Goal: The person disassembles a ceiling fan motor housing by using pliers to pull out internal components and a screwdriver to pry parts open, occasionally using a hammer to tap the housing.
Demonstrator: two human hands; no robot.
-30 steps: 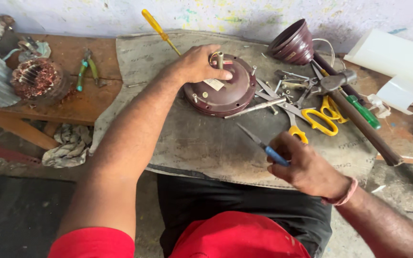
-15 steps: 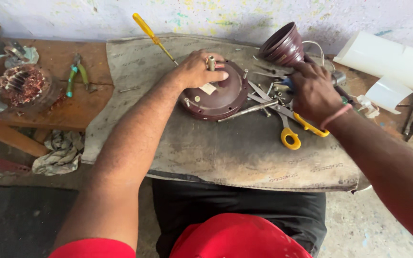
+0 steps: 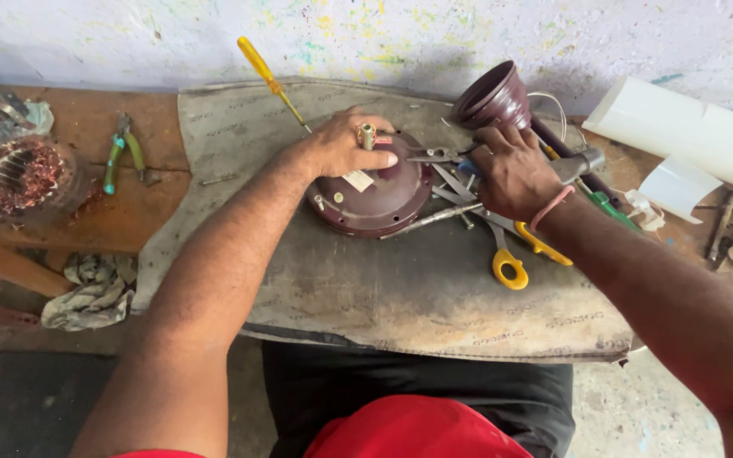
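Note:
A round maroon motor cover (image 3: 372, 199) lies on a grey mat (image 3: 400, 297). My left hand (image 3: 341, 146) rests on top of it and grips it, fingers around a small brass part (image 3: 366, 136) at its centre. To the right, my right hand (image 3: 512, 172) is curled down into a pile of metal tools (image 3: 443, 182). A bit of blue screwdriver handle (image 3: 466, 167) shows under its fingers, and grey plier jaws (image 3: 431, 155) stick out to the left of them.
Yellow-handled scissors (image 3: 515, 259), a hammer (image 3: 583, 164), a maroon cup-shaped part (image 3: 492, 97) and a green-handled screwdriver (image 3: 608, 206) lie around the right hand. A yellow screwdriver (image 3: 269, 78), green pliers (image 3: 122, 153), a copper-wound stator (image 3: 19, 174), a rag (image 3: 91, 293) and white sheets (image 3: 680, 127) lie further off.
My right hand has moved from the mat's front edge, carrying the blue-handled screwdriver, up into the tool pile. My left hand has stayed on the maroon cover.

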